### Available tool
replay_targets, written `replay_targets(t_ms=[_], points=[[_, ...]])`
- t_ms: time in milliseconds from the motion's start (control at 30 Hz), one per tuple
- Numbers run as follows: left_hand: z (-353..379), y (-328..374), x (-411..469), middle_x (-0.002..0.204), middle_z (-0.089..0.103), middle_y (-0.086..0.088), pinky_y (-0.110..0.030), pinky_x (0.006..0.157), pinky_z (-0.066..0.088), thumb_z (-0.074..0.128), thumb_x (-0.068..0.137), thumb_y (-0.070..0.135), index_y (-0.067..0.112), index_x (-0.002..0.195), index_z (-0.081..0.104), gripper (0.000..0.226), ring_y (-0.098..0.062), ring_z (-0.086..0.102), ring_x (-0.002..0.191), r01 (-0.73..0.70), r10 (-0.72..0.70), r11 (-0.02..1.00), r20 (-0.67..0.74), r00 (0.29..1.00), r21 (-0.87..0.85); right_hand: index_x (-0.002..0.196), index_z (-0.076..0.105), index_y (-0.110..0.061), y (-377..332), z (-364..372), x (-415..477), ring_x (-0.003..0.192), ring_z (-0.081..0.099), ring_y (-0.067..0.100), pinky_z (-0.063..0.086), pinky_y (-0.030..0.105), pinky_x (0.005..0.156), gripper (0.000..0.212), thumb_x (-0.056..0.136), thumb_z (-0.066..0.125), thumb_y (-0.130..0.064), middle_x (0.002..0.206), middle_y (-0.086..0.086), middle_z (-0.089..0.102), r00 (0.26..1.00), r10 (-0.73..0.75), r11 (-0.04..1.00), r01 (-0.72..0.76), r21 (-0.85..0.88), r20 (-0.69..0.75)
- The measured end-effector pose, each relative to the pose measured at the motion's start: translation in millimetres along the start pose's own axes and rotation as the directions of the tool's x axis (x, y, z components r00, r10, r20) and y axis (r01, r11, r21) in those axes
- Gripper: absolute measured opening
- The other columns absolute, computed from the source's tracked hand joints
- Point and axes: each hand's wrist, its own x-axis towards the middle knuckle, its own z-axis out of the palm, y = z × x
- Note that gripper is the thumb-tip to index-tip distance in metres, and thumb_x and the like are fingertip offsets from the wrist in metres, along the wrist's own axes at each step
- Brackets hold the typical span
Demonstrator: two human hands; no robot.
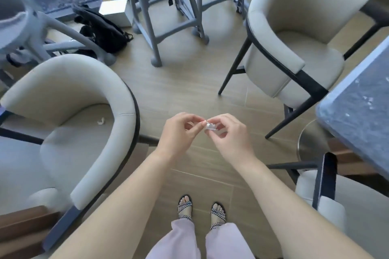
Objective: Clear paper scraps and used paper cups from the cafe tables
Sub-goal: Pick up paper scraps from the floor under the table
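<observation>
I stand between two cream chairs and hold a small white paper scrap in front of me above the floor. My left hand and my right hand meet at the fingertips and both pinch the scrap. Another crumpled white scrap lies on the seat of the cream chair to my left. Small white paper bits are scattered on the dark stone table at the right edge. No paper cup is in view.
A second cream chair stands ahead on the right and a third is near my right arm. Grey high chairs, a black backpack and a white box are farther off on the wood floor.
</observation>
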Motion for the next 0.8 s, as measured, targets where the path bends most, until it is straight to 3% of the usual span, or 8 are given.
replay_targets(t_ms=[167,300,433,567,700,800], points=[[-35.0,29.7,-34.0,0.063,0.067,0.019,-0.003,0.055,0.038,0.070,0.080,0.031,0.033,0.077,0.072,0.004,0.005,0.058,0.056,-0.002,-0.004,0.998,-0.089,0.996,-0.067,0.098,0.067,-0.019,-45.9,-17.5,-4.0,0.072,0.061,0.009,0.053,0.027,0.067,0.025,0.074,0.074,-0.020,0.089,-0.002,0.064,0.976,-0.148,0.989,0.151,-0.003,0.159],[-74.5,25.5,-68.7,0.074,0.070,0.012,-0.008,0.060,0.046,0.072,0.078,0.034,0.031,0.085,0.068,0.009,0.003,0.061,0.061,0.029,-0.040,0.998,-0.193,0.980,-0.061,0.104,0.066,-0.022,-83.7,1.5,-12.2,0.072,0.059,0.007,0.052,0.021,0.065,0.026,0.079,0.070,-0.020,0.093,-0.004,0.062,0.917,-0.289,0.957,0.284,0.059,0.274],[-113.8,15.8,-110.1,0.075,0.071,0.007,-0.011,0.062,0.049,0.076,0.074,0.033,0.030,0.084,0.057,0.022,0.000,0.065,0.065,0.099,-0.126,0.990,-0.329,0.936,-0.097,0.095,0.067,-0.021,-113.5,31.9,-28.1,0.073,0.060,0.009,0.054,0.030,0.064,0.015,0.080,0.069,-0.021,0.093,-0.005,0.063,0.856,-0.378,0.924,0.374,0.083,0.353],[-144.4,8.9,-145.1,0.072,0.070,0.011,-0.013,0.065,0.050,0.075,0.076,0.030,0.024,0.075,0.063,0.014,0.002,0.064,0.066,0.123,-0.132,0.991,-0.378,0.916,-0.047,0.090,0.066,-0.023,-139.8,61.0,-39.6,0.072,0.059,0.006,0.053,0.034,0.062,0.009,0.081,0.067,-0.024,0.089,-0.007,0.061,0.800,-0.433,0.896,0.434,0.096,0.415],[-181.6,-7.6,-180.1,0.076,0.069,0.013,-0.024,0.073,0.055,0.072,0.078,0.035,0.025,0.080,0.066,0.012,0.000,0.065,0.073,0.150,-0.154,0.988,-0.425,0.892,-0.042,0.086,0.063,-0.029,-175.1,96.5,-52.4,0.072,0.058,0.006,0.052,0.029,0.063,0.005,0.083,0.065,-0.032,0.087,-0.008,0.060,0.734,-0.498,0.858,0.494,0.139,0.463],[-213.7,-31.1,-213.4,0.082,0.067,0.018,-0.020,0.073,0.053,0.067,0.079,0.043,0.032,0.084,0.064,0.013,0.004,0.061,0.078,0.168,-0.151,0.986,-0.457,0.876,-0.005,0.086,0.062,-0.030,-203.9,133.0,-71.4,0.075,0.056,0.003,0.050,0.021,0.062,0.004,0.083,0.063,-0.033,0.086,-0.012,0.057,0.691,-0.539,0.831,0.529,0.171,0.481]])
